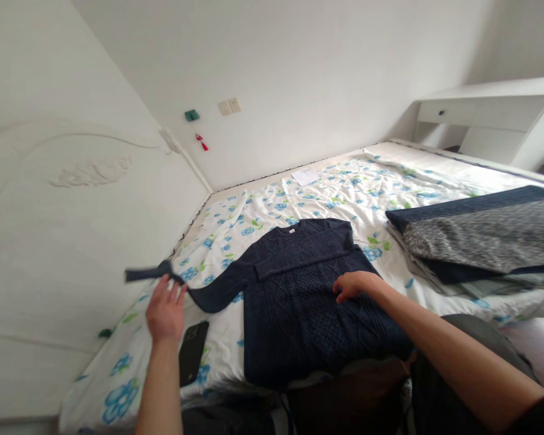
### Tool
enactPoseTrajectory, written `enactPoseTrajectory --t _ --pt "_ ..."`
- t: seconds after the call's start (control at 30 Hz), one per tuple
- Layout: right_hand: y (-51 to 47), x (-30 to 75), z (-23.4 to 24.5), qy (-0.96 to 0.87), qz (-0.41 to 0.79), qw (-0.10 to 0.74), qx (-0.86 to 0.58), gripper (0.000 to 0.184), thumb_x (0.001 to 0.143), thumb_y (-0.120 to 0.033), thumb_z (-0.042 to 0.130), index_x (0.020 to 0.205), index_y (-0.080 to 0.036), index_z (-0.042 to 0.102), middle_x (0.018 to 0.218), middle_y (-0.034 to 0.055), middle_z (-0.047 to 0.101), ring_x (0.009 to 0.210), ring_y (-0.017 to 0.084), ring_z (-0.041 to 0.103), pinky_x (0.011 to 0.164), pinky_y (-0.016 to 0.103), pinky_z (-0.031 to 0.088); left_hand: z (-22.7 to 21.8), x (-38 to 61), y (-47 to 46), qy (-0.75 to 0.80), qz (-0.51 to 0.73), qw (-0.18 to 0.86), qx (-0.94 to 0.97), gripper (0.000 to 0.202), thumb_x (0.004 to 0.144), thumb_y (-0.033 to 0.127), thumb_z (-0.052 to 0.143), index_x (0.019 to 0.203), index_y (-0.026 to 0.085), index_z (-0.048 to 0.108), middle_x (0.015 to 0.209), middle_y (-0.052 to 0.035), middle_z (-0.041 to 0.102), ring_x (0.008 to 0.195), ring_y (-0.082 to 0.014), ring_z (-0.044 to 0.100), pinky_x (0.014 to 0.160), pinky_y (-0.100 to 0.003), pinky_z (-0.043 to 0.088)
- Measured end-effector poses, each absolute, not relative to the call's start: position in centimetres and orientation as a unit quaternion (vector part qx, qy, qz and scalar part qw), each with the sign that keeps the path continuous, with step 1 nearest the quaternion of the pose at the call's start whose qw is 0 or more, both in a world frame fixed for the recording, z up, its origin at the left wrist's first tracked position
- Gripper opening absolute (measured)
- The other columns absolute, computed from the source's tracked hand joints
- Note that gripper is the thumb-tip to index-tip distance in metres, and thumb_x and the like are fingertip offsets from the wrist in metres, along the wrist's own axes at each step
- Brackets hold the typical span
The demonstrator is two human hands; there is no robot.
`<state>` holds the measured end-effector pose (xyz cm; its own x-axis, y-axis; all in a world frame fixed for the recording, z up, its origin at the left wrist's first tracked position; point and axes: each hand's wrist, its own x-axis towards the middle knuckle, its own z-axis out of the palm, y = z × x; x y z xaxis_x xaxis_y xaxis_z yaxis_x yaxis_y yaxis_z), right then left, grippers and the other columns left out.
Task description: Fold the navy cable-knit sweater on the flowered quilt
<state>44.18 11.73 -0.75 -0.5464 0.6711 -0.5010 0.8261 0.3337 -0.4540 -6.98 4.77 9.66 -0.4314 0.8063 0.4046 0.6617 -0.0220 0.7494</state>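
Note:
A navy cable-knit sweater (294, 320) lies spread on the bed, its neckline toward the wall. One sleeve is folded flat across the chest. The other sleeve stretches out to the left, lifted off the sheet near its cuff, where my left hand (165, 308) is closed on it. Over the sweater's right half hovers my right hand (353, 285), fingers loosely curled with no cloth visibly gripped; whether the fingertips touch the knit I cannot tell. A black phone (193, 353) rests on the sheet just right of my left forearm.
A stack of folded sweaters (489, 235) sits on the bed at the right. Near the wall lies a white paper (306, 176). The carved headboard (72, 241) borders the bed's left side, and a white desk (494, 115) stands at the far right. My knees are at the front edge.

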Motion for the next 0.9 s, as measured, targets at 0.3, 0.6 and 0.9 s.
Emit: enactPoseTrajectory --t 0.3,0.6,0.9 --pt "11.9 41.4 -0.9 0.816 -0.342 0.142 0.444 0.056 0.085 -0.045 0.085 0.139 -0.026 0.081 0.136 0.0088 0.081 0.127 0.034 0.075 0.105 0.038 0.056 5.2 2.7 10.3 0.630 0.266 0.207 0.700 0.055 0.095 0.060 0.063 0.134 0.024 0.081 0.143 -0.0090 0.078 0.132 -0.0325 0.072 0.117 -0.045 0.057" --pt "17.5 45.3 -2.6 0.710 -0.495 0.063 0.497 0.048 0.085 -0.042 0.087 0.129 -0.023 0.081 0.090 0.0027 0.080 0.079 0.020 0.076 0.074 0.029 0.061 -1.4 -0.2 15.4 0.649 0.018 0.156 0.744 0.050 0.090 0.044 0.069 0.133 0.021 0.081 0.164 -0.0114 0.064 0.154 -0.0323 0.056 0.133 -0.043 0.039" --pt "22.1 47.3 -4.9 0.352 -0.630 -0.318 0.615 0.046 0.094 -0.030 0.088 0.133 -0.024 0.066 0.124 0.0101 0.075 0.084 0.016 0.077 0.073 0.027 0.064 -4.5 1.7 18.7 0.662 -0.050 0.114 0.739 0.038 0.090 0.039 0.072 0.122 0.025 0.087 0.157 -0.0130 0.068 0.145 -0.0346 0.064 0.127 -0.043 0.045"
